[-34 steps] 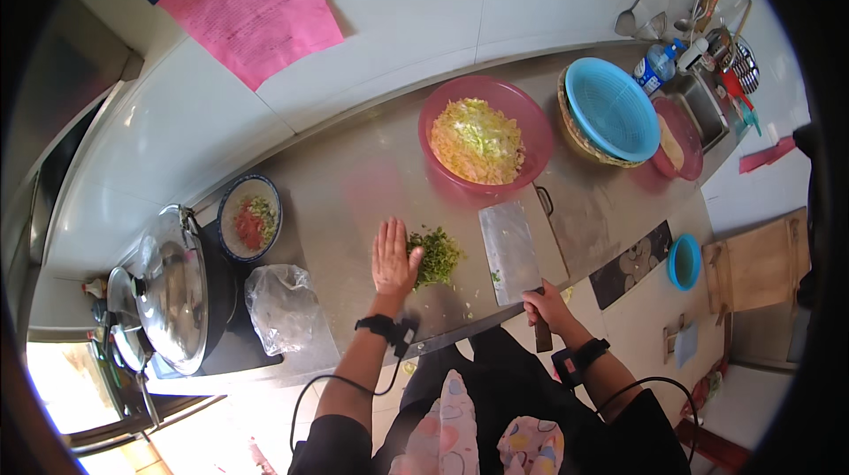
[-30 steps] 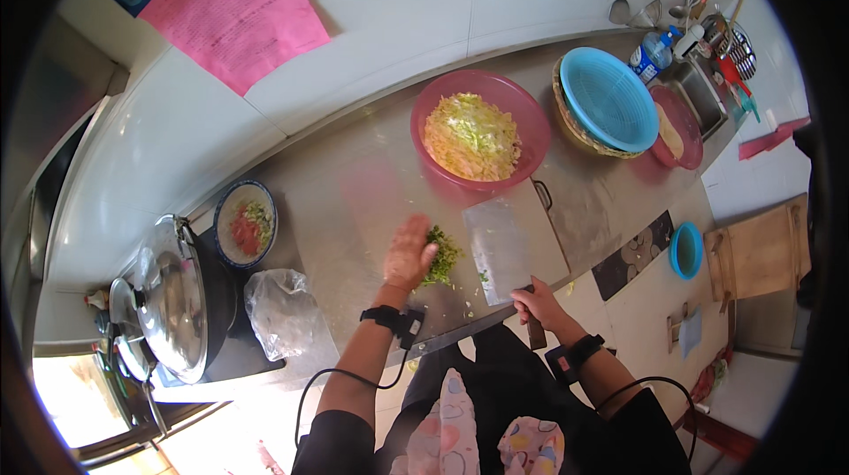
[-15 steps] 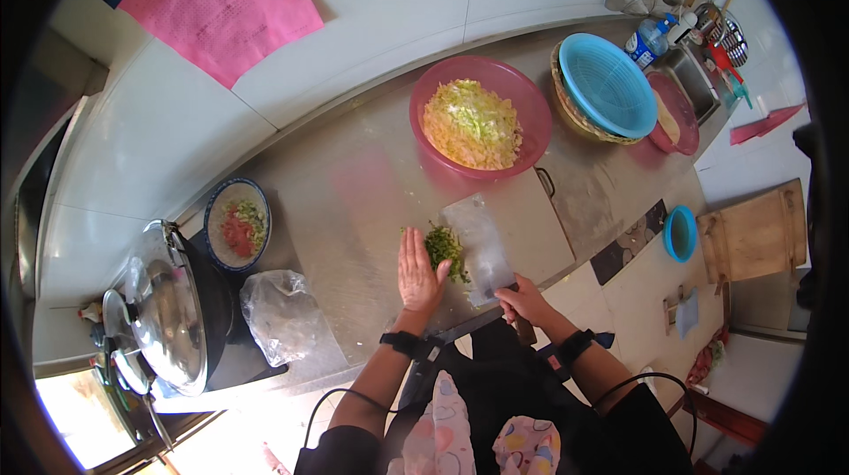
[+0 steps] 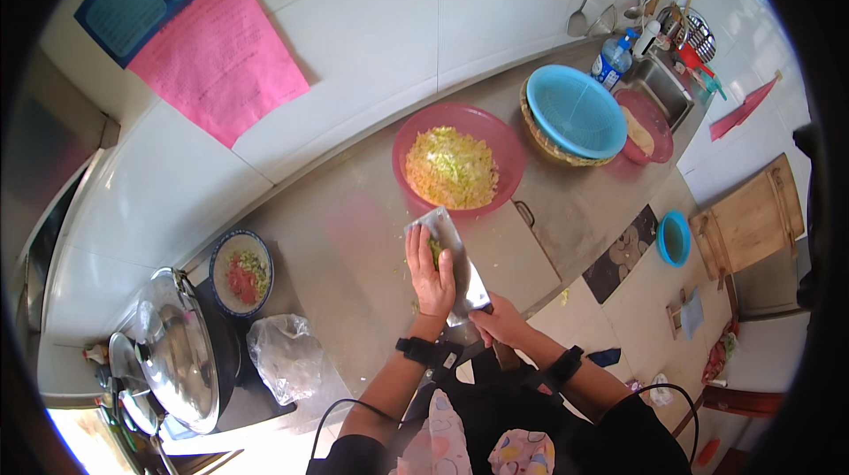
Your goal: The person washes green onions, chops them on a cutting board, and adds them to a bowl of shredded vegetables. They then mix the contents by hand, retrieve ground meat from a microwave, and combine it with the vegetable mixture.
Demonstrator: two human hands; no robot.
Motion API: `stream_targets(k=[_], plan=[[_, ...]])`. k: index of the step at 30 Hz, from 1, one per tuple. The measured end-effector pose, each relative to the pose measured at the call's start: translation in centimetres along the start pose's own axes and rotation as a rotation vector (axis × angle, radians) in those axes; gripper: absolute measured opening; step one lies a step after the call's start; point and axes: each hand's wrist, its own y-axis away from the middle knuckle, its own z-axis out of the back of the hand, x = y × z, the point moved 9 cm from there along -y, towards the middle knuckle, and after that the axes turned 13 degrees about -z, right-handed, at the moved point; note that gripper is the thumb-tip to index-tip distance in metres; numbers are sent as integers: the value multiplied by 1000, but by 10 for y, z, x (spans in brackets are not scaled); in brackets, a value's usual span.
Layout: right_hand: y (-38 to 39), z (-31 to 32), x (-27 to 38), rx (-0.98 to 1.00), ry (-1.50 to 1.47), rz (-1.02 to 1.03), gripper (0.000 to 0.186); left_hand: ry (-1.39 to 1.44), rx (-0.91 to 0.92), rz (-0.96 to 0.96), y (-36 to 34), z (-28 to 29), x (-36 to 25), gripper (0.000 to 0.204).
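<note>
My right hand (image 4: 502, 323) is wrapped round the handle of a cleaver (image 4: 466, 273), whose broad metal blade points away from me. My left hand (image 4: 432, 279), fingers stretched out flat, lies along the blade's left side. Chopped greens (image 4: 435, 250) show between that palm and the blade, mostly hidden by the fingers. Just beyond the blade's tip stands a pink plastic basin (image 4: 407, 183) heaped with shredded pale yellow and green food (image 4: 451, 167). The blade appears lifted off the steel counter (image 4: 354, 271).
At the left, a patterned bowl (image 4: 217, 285) holds red and green chopped food, beside a clear plastic bag (image 4: 285, 358) and a lidded pot (image 4: 181, 351). A blue colander (image 4: 575, 112) in a basket, another pink basin (image 4: 653, 134) and a sink (image 4: 659, 90) lie far right.
The pile of greens has left the counter and now sits between my left hand and the cleaver. Both hands have come closer together, and the blade has moved toward the pink basin.
</note>
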Motion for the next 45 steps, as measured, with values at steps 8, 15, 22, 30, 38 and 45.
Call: stream_targets(k=[8, 15, 22, 30, 38, 45], plan=[[-4, 77, 128, -147, 49, 263, 15, -31, -85, -185, -126, -66, -25, 34], [-20, 150, 123, -258, -104, 158, 20, -547, 38, -130, -155, -90, 25, 18], [-24, 166, 114, -119, -201, 89, 15, -253, 214, 347, -154, -75, 76, 23], [-24, 149, 130, -94, -223, 118, 15, -423, 607, -324, -115, -137, -42, 58], [16, 181, 69, 52, 26, 141, 9, -375, 430, -115, -44, 43, 57, 51], [28, 165, -54, 5, -121, -168, 11, -709, 613, 115, 54, 42, 114, 66]])
